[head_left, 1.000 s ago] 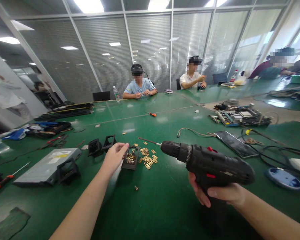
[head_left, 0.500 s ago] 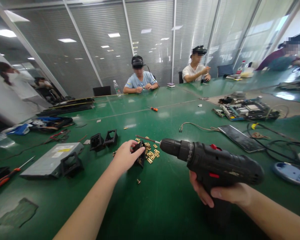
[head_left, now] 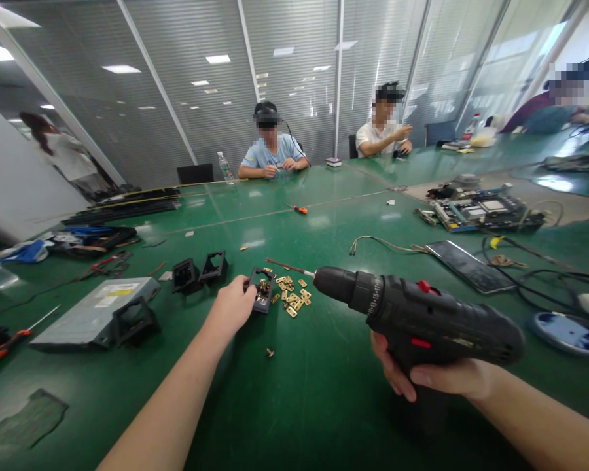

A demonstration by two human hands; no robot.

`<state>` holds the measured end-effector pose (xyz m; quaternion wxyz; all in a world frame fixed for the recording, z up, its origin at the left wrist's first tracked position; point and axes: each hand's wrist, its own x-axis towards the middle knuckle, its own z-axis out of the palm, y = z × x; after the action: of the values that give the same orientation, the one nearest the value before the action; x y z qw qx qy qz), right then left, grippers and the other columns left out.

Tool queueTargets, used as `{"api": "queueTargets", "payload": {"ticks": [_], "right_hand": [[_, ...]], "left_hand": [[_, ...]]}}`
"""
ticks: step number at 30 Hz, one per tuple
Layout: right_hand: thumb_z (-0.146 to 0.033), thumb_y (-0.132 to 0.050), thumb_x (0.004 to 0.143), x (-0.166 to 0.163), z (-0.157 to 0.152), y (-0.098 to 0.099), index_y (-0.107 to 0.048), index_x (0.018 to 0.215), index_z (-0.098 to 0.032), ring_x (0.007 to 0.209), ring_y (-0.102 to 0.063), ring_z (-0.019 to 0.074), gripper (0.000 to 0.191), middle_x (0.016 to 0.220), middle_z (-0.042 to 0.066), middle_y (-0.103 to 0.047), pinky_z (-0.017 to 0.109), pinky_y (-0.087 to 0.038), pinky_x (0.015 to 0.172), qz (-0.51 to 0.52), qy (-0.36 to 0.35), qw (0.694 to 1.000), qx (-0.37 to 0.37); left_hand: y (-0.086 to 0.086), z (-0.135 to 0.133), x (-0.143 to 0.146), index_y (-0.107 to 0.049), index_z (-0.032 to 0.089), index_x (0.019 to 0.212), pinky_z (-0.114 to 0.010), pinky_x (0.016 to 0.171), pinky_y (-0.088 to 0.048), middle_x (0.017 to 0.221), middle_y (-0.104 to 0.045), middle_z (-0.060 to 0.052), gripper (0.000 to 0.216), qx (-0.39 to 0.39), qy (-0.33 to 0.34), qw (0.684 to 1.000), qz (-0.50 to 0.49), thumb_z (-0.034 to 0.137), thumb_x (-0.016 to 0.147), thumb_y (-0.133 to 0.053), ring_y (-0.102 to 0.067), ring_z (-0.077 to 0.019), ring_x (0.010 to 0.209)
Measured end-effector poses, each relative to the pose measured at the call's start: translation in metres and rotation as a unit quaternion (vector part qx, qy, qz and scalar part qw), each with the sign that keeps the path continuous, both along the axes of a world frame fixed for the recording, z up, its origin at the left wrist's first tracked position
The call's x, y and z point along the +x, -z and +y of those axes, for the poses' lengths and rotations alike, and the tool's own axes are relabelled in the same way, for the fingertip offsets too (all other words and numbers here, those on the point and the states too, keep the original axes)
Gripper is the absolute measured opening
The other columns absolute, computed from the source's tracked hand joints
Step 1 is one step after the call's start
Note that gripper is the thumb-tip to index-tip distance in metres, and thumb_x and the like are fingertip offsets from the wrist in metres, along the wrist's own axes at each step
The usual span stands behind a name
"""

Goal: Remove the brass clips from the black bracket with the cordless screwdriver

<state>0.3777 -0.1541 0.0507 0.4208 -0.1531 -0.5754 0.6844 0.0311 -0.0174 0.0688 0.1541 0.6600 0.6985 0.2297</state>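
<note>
My left hand [head_left: 234, 305] is closed on the left side of a small black plastic housing [head_left: 261, 302], whose face with brass-coloured parts inside is turned upward. Beside it, to the right, lies a loose pile of small brass plates [head_left: 298, 298]. A small screw [head_left: 269, 352] rests on the green table nearer to me. On the right, my right hand [head_left: 422, 373] is wrapped round the grip of a black cordless drill [head_left: 417, 314]. The drill's long thin bit [head_left: 289, 267] points left, its tip above the brass plates and apart from the housing.
Black square frames [head_left: 213, 267] stand behind my left hand. Further left are a grey metal drive [head_left: 93, 314], another black frame [head_left: 135, 322] and an orange screwdriver [head_left: 7, 348]. A phone-like slab [head_left: 471, 265], cables and a circuit board [head_left: 491, 208] lie right. Two people sit across the table.
My left hand has turned the black housing from an edge-on tilt to face upward and shifted it slightly left. The drill stays in nearly the same place in my right hand.
</note>
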Motion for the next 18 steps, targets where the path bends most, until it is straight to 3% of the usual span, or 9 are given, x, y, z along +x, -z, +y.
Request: {"api": "queueTargets", "payload": {"ticks": [4,8,12,18], "right_hand": [[-0.029,-0.076,0.087,-0.001,0.001,0.002,-0.063,0.125,-0.019,0.06,-0.066,0.0127,0.041,0.096,0.006,-0.068,0.028,-0.056,0.061,0.01,-0.013,1.0,0.019],[-0.029,-0.075,0.089,-0.003,0.001,0.002,-0.062,0.124,-0.017,0.061,-0.066,0.0124,0.04,0.095,0.006,-0.067,0.027,-0.055,0.06,0.008,-0.015,0.999,0.028],[-0.029,-0.075,0.09,-0.003,0.001,0.001,-0.062,0.114,-0.017,0.061,-0.065,0.0131,0.03,0.083,0.002,-0.064,0.027,-0.055,0.062,-0.006,-0.002,1.0,0.029],[-0.031,-0.074,0.091,0.002,0.002,0.009,-0.059,0.121,-0.017,0.064,-0.066,0.0141,0.036,0.093,0.005,-0.064,0.03,-0.056,0.064,-0.011,0.002,1.0,0.018]], "left_hand": [[0.002,0.002,-0.001,-0.07,0.02,0.105,-0.036,0.076,-0.051,0.096,-0.076,-0.014,0.031,-0.024,-0.007,1.0,0.011,0.038,0.09,-0.05,-0.071,-0.0313,0.089],[0.008,0.005,-0.002,-0.066,0.018,0.114,-0.033,0.065,-0.056,0.106,-0.074,-0.016,0.033,-0.087,-0.036,0.989,-0.118,0.035,0.09,-0.052,-0.071,-0.0277,0.084],[0.017,0.006,-0.002,-0.063,0.018,0.117,-0.032,0.061,-0.06,0.114,-0.07,-0.016,0.031,-0.096,-0.073,0.941,-0.316,0.029,0.089,-0.058,-0.071,-0.0268,0.093],[0.018,0.007,-0.001,-0.065,0.012,0.106,-0.031,0.068,-0.064,0.104,-0.073,-0.017,0.018,-0.096,-0.08,0.853,-0.507,0.015,0.089,-0.059,-0.072,-0.0209,0.085]]}}
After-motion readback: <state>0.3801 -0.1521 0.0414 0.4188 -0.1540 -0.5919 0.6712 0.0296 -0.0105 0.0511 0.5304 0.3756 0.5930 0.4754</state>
